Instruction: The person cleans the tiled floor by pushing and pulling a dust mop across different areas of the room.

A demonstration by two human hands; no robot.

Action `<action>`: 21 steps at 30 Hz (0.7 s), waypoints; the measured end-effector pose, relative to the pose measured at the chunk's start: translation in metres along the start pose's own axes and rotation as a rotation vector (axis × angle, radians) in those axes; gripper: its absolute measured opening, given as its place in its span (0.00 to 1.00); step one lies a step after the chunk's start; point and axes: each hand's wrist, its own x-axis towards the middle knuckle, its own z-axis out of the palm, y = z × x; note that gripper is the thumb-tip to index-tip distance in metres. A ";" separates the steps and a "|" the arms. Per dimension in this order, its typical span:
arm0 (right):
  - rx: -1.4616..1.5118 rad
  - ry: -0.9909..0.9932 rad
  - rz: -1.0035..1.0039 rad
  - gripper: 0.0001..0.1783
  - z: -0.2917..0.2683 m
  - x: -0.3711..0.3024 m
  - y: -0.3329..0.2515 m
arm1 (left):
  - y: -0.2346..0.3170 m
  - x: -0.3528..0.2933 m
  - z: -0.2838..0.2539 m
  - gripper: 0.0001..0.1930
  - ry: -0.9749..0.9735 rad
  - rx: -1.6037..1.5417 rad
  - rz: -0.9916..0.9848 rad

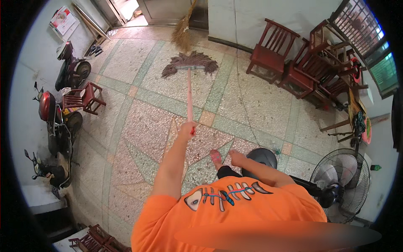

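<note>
My left hand (189,129) is stretched out ahead, its fingers wrapped round the pale pink handle (189,94) of a mop. Away at the far end of the handle, the brownish strands of the mop head (191,63) fan out flat on the floor. My right hand (237,158) hangs low beside the round black base (260,161) of a standing fan, apart from the mop. Its fingers look curled in, with nothing showing in them. Between my hands one foot in a pinkish sandal (215,156) is visible.
A straw broom (182,35) leans at the far door. Wooden chairs (270,54) crowd the right wall, near the fan's caged head (341,185). Scooters (52,122) and a small red chair (88,98) line the left. A thin cord (243,96) crosses the terrazzo floor (151,126).
</note>
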 end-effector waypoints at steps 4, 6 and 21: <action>-0.090 -0.032 -0.166 0.27 -0.010 -0.007 -0.031 | -0.073 -0.043 -0.039 0.06 0.057 0.019 -0.078; -0.045 0.022 -0.108 0.25 0.015 0.006 -0.034 | -0.100 -0.083 -0.053 0.06 0.049 0.069 -0.084; -0.353 -0.330 -0.760 0.18 0.206 -0.025 -0.224 | -0.383 -0.362 -0.228 0.18 0.240 0.711 0.252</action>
